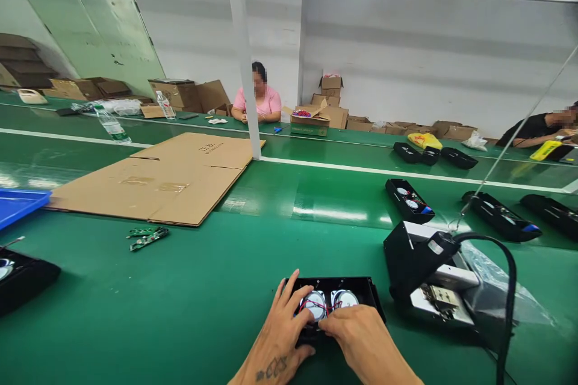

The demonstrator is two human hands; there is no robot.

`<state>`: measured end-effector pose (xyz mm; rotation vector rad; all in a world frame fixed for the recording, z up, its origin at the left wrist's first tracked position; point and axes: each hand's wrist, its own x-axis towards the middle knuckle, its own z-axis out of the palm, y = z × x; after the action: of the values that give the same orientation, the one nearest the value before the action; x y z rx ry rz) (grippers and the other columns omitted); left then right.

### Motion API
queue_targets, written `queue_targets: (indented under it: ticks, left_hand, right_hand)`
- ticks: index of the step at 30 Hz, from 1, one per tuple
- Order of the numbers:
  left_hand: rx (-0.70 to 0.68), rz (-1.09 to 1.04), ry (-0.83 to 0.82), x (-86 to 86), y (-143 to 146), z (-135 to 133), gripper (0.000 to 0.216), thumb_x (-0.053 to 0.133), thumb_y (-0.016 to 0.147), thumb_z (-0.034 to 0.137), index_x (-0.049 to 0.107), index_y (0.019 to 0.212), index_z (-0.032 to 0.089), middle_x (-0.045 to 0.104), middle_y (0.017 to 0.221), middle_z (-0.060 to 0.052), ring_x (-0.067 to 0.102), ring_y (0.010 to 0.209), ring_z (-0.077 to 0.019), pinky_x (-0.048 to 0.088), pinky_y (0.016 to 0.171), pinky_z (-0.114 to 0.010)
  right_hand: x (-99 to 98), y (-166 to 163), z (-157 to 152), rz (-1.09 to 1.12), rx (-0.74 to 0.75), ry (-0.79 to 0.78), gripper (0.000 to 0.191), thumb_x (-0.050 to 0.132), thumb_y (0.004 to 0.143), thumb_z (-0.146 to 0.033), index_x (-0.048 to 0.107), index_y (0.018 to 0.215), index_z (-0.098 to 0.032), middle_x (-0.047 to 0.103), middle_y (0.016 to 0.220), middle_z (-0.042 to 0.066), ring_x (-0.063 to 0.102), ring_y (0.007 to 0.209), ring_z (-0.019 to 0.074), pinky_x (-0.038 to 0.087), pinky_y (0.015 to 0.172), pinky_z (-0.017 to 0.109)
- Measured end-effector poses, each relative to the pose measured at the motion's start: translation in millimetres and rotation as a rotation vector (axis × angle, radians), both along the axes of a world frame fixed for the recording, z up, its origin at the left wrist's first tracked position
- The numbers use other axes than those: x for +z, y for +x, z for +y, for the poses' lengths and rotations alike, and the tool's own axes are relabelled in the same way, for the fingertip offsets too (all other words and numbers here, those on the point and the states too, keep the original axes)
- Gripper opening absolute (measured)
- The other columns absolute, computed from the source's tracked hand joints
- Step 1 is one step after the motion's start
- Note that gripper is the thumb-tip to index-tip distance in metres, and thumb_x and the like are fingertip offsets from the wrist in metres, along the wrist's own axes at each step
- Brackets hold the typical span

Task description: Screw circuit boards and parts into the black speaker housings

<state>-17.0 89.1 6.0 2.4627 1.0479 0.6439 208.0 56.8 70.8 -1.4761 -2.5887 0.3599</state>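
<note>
Glossy green bench (180,307) | we spread left hand (282,337) over round metal speaker (313,305) | right hand (361,337), fingers pressed together, at red wires (329,307), pinch unclear | both inside black case (365,292)

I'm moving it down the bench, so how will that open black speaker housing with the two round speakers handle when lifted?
The black speaker housing will probably feel heavy for its size, since two round speakers sit inside it. Its boxy shell looks stiff and unlikely to roll. The red wires look loose across the speakers, so they might snag.
</note>
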Motion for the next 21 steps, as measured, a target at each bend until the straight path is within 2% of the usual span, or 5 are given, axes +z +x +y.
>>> queue_targets:
  ticks: [4,7,10,15,21]
  left_hand:
    - [0.019,-0.027,-0.007,12.4,-2,-6,0.04,0.087,0.074,0.01,0.072,0.109,0.022,0.065,0.153,-0.013,0.034,0.163,-0.0481,0.032,0.126,-0.082]
    - [0.02,-0.02,0.009,15.7,-2,-8,0.036,0.084,0.074,0.006,0.071,0.104,0.022,0.065,0.152,-0.011,0.034,0.163,-0.0466,0.03,0.128,-0.081]
    - [0.032,0.009,0.027,14.8,1,-8,0.038,0.082,0.072,0.002,0.071,0.102,0.022,0.065,0.151,-0.01,0.032,0.164,-0.0453,0.027,0.13,-0.079]
    - [-0.008,0.042,0.06,14.3,3,-5,0.036,0.094,0.07,0.014,0.073,0.098,0.022,0.069,0.144,-0.01,0.035,0.162,-0.0482,0.023,0.13,-0.081]
    - [-0.03,0.053,0.132,11.4,4,-1,0.032,0.091,0.076,0.017,0.075,0.102,0.026,0.071,0.14,-0.005,0.033,0.163,-0.0424,0.016,0.134,-0.073]
  right_hand:
    - [9.2,-3,2,0.024,-0.014,-0.079,0.031,0.061,0.1,-0.009,0.083,0.098,-0.03,0.086,0.091,-0.001,0.08,0.083,0.0201,0.041,0.067,0.031]
    - [16.1,2,3,0.17,-0.006,-0.174,0.04,0.055,0.1,-0.005,0.082,0.105,-0.034,0.085,0.1,-0.002,0.079,0.091,0.0187,0.046,0.077,0.028]
    - [14.0,10,5,0.302,-0.02,-0.252,0.043,0.053,0.099,-0.004,0.083,0.108,-0.034,0.085,0.106,-0.001,0.078,0.098,0.0188,0.049,0.084,0.026]
    - [5.8,16,6,0.404,-0.072,-0.302,0.038,0.056,0.097,-0.007,0.086,0.103,-0.028,0.086,0.106,0.002,0.078,0.099,0.021,0.053,0.091,0.029]
    - [13.5,18,2,0.363,-0.074,-0.316,0.034,0.058,0.092,-0.009,0.084,0.103,-0.028,0.086,0.107,0.002,0.077,0.101,0.0222,0.053,0.094,0.032]
